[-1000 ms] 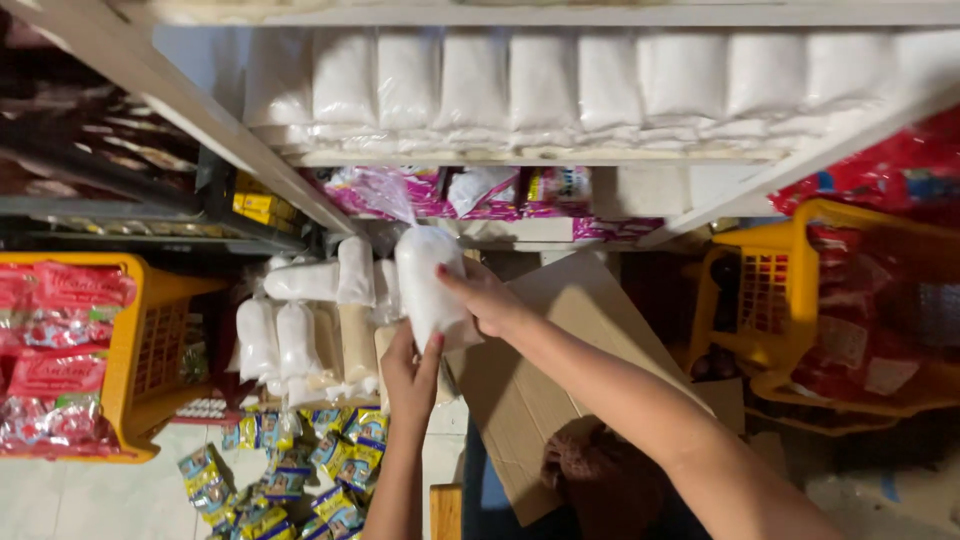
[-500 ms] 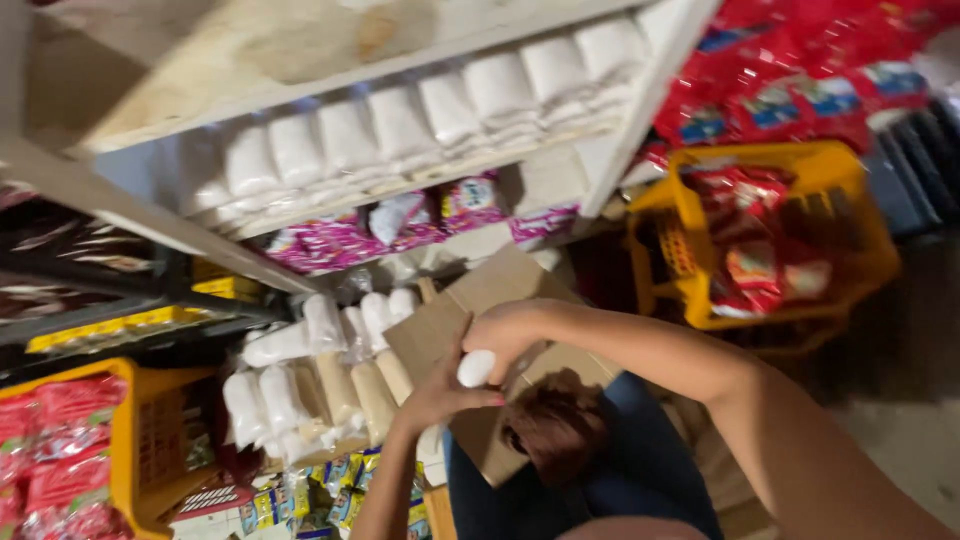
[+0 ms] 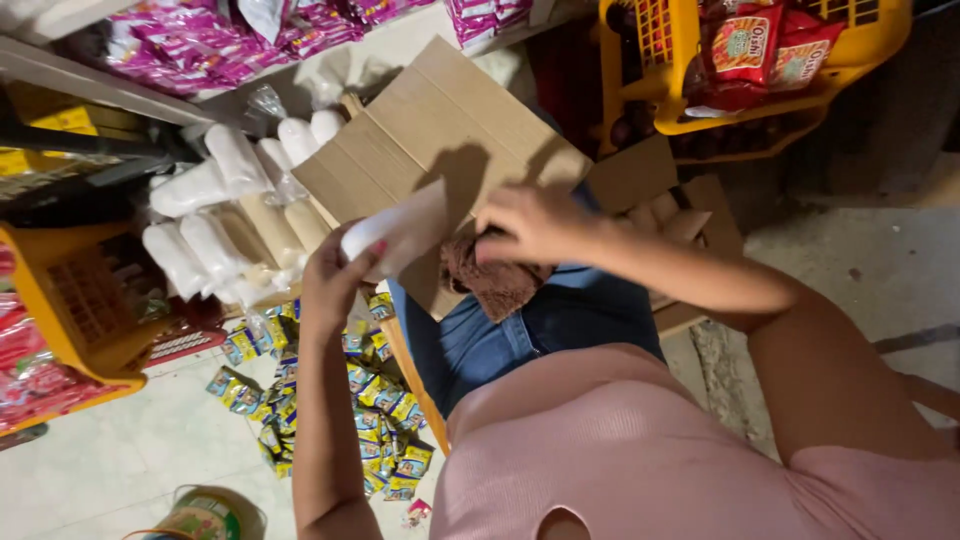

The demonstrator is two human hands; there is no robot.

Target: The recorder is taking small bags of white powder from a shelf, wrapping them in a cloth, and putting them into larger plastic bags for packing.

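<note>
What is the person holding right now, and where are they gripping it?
The left hand holds a white plastic-wrapped roll by its lower end. The right hand rests on a brown cloth on the lap.

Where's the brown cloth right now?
In the head view the brown cloth sits centre frame on the person's lap, under the right hand, just right of the white plastic-wrapped roll held by the left hand.
</note>
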